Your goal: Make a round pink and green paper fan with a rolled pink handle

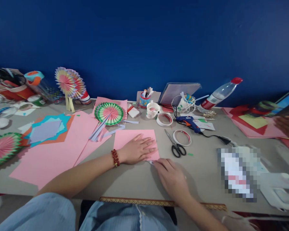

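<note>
A pink sheet of paper (125, 137) lies flat on the grey table in front of me. My left hand (137, 149), with a red bead bracelet at the wrist, rests palm down on it with the fingers stretched out. At the sheet's near right corner, the fingers of my right hand (170, 176) are closed in a pinch. A small whitish thing (151, 162) shows at those fingertips, under the paper's near edge; its kind cannot be made out. Black-handled scissors (175, 147) and a roll of tape (182, 138) lie just beyond my right hand.
A green-edged paper fan (109, 114) and larger pink sheets (55, 160) lie to the left. Behind stand a pen cup (144, 101), another tape roll (164, 119), a blue glue gun (189, 123) and a tilted bottle (218, 95). Another person's hand (287, 126) is at far right.
</note>
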A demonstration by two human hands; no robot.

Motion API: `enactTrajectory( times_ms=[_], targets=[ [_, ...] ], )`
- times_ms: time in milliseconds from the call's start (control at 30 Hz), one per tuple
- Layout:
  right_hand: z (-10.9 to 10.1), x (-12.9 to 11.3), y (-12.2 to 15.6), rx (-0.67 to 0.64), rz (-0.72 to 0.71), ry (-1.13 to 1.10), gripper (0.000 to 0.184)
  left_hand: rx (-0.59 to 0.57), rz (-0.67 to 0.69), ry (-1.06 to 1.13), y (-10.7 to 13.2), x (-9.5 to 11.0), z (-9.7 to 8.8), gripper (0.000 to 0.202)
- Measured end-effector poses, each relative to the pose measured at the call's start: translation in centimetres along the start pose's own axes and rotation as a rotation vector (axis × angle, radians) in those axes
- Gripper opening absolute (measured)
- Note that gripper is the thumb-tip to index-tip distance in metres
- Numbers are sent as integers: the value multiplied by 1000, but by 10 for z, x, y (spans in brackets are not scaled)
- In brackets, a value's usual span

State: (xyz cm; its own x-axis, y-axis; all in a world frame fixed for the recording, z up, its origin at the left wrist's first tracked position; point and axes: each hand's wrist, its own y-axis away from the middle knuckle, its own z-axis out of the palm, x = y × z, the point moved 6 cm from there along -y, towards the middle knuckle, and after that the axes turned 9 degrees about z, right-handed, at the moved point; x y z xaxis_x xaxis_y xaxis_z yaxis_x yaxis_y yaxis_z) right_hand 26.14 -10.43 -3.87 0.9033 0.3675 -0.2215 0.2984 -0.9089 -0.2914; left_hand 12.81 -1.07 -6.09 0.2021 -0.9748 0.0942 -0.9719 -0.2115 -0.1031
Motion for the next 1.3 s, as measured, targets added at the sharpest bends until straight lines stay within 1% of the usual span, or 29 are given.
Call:
enactTrajectory(
  times_ms=[100, 167, 300, 433, 567, 833, 1167, 1300],
  targets=[
    [-1, 11, -20, -9, -23, -8, 28, 4, -39, -8, -6, -14, 3, 51],
    [-1, 15, -28, -4, -44, 0, 27, 20, -58, 4, -8, -22, 3, 51],
    [1, 19, -29, 3, -66, -4, 28, 32, -93, 56, 0, -36, -2, 54],
    [4, 20, -26, 23, -79, -15, 30, -10, -66, 39, 15, -45, -5, 59],
    [7, 22, -24, 45, -99, -17, 29, -13, -68, 4, 21, -45, -2, 64],
    [13, 25, -20, 24, -119, -12, 32, 11, -62, -22, 20, -41, -3, 63],
    [11, 22, -20, 23, -124, -5, 31, 18, -58, -37, 20, -41, -4, 62],
    [14, 18, -22, 19, -139, 1, 30, 19, -65, -33, 20, -42, -3, 61]
  ],
)
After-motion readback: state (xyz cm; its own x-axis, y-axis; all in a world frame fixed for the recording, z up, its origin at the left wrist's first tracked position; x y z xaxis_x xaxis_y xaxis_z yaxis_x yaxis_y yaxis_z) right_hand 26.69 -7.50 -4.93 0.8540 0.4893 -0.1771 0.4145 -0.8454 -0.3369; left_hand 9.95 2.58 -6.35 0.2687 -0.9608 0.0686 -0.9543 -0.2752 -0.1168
